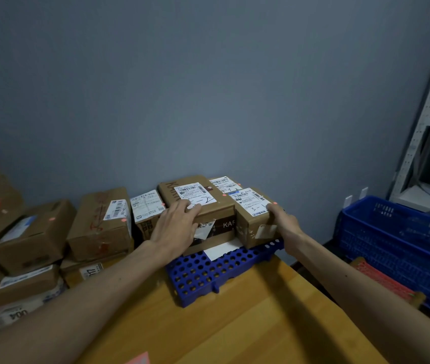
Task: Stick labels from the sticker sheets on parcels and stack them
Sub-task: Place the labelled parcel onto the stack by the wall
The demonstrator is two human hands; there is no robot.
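1. A small brown cardboard parcel [250,229] with a white label sits on a blue perforated plastic pallet [200,274], the right hand [286,227] gripping its right side.
2. The left hand [176,227] lies flat, fingers straight, on the larger brown cardboard parcel [221,203] just beside it.
3. The pallet rests on a wooden table [235,324].

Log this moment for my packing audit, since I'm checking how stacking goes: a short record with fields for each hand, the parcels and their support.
left hand: rests on the middle parcel, fingers reaching its label
right hand: holds the 3-1 parcel at its right end
support: blue perforated tray on the wooden table
left of tray: pile of labelled parcels
right of table: blue crate
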